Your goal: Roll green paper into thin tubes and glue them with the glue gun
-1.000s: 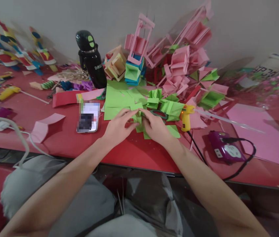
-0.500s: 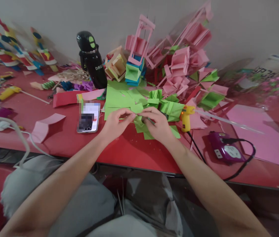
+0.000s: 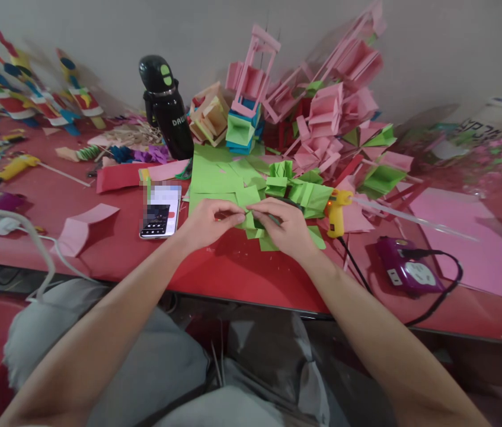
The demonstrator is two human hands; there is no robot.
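Note:
At the middle of the red table, my left hand [image 3: 212,223] and my right hand [image 3: 287,226] meet fingertip to fingertip. Both are closed in a pinch on a small piece of green paper [image 3: 249,219], most of it hidden by my fingers. Flat green paper sheets [image 3: 213,173] lie just beyond my left hand. Past my right hand sit folded green paper pieces [image 3: 280,177]. A dark object, partly covered, shows behind my right knuckles. More green paper [image 3: 268,244] lies under my right hand.
A yellow glue gun [image 3: 336,214] stands right of my right hand, its cord near a purple power adapter [image 3: 406,267]. To the left are a phone [image 3: 160,212] and a black bottle [image 3: 171,115]. Pink paper models [image 3: 326,110] are heaped against the wall.
My fingers have shifted slightly around the green paper, and a bit more of it shows between them. My right fingers lie flatter. Other things stay in place.

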